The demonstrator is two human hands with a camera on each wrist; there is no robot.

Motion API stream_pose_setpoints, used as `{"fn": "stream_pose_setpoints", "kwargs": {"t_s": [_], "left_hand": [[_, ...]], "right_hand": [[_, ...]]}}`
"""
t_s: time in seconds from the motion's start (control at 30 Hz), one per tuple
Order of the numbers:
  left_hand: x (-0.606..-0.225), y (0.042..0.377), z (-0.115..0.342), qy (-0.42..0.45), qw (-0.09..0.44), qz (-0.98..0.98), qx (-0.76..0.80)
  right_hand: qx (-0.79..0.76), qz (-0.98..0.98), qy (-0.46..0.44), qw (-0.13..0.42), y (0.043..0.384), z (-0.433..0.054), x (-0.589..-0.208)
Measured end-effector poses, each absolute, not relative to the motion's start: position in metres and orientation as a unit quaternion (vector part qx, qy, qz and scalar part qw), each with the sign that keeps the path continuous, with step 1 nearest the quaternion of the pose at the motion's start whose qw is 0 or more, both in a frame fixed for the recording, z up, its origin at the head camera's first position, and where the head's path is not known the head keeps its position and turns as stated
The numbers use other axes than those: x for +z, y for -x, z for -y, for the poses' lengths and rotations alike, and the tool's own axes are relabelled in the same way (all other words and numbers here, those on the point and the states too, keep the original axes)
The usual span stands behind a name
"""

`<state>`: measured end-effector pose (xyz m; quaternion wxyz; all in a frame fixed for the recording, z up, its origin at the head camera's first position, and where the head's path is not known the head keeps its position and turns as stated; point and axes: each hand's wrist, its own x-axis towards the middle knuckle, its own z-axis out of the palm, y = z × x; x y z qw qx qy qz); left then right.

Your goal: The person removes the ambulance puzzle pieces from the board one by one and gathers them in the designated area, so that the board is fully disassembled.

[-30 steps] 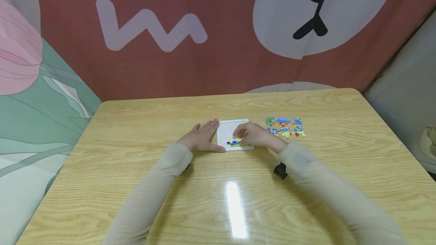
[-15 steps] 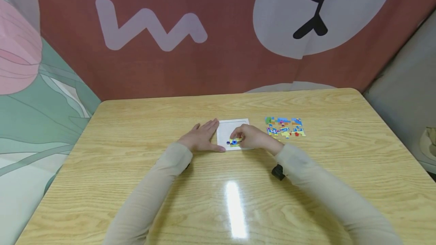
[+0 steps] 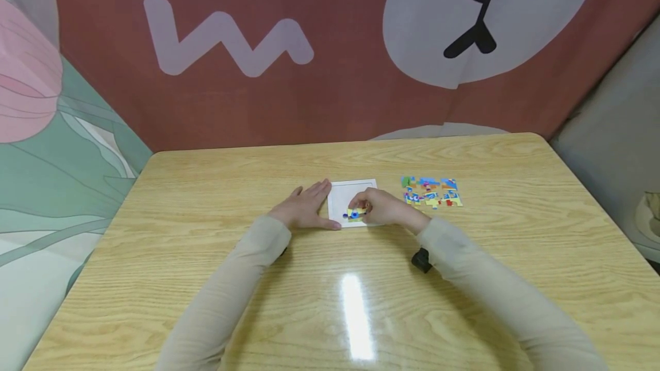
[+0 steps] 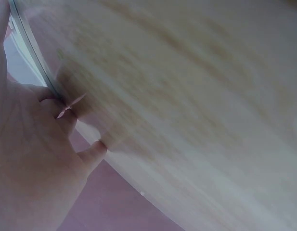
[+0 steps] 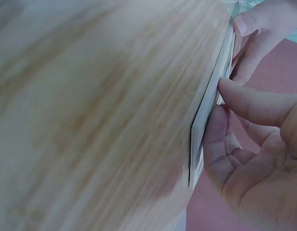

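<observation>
A white puzzle tray [image 3: 338, 194] lies flat on the table, with blue and yellow jigsaw pieces [image 3: 354, 216] along its near side. My left hand [image 3: 304, 208] is spread at the tray's left edge, fingertips at the far corner and thumb on the near corner. My right hand [image 3: 384, 207] reaches over the tray from the right. Its thumb and curled fingers pinch at a jigsaw piece, mostly hidden beneath them. In the right wrist view, the right thumb and index finger [image 5: 216, 130] come close together just over the tray rim [image 5: 206, 115].
Several loose colourful jigsaw pieces [image 3: 430, 192] lie in rows on the table right of the tray. The wooden table [image 3: 247, 176] ends at a red curtain [image 3: 258, 107] behind. Light glares off the tabletop in front.
My right hand has shifted slightly left and lowered its fingers onto the pieces in the tray, then held nearly still. My left hand has stayed at the tray's edge.
</observation>
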<state>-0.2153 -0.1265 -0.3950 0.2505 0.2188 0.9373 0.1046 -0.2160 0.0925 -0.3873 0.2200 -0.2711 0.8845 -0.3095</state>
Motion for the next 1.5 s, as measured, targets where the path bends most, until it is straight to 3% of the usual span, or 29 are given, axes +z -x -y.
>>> {"fn": "stream_pose_setpoints", "kwargs": {"t_s": [1.5], "left_hand": [[-0.3912, 0.2137, 0.1257, -0.22, 0.248, -0.938, 0.102]], "right_hand": [[-0.37, -0.869, 0.24, 0.226, 0.213, -0.0976, -0.3789]]}}
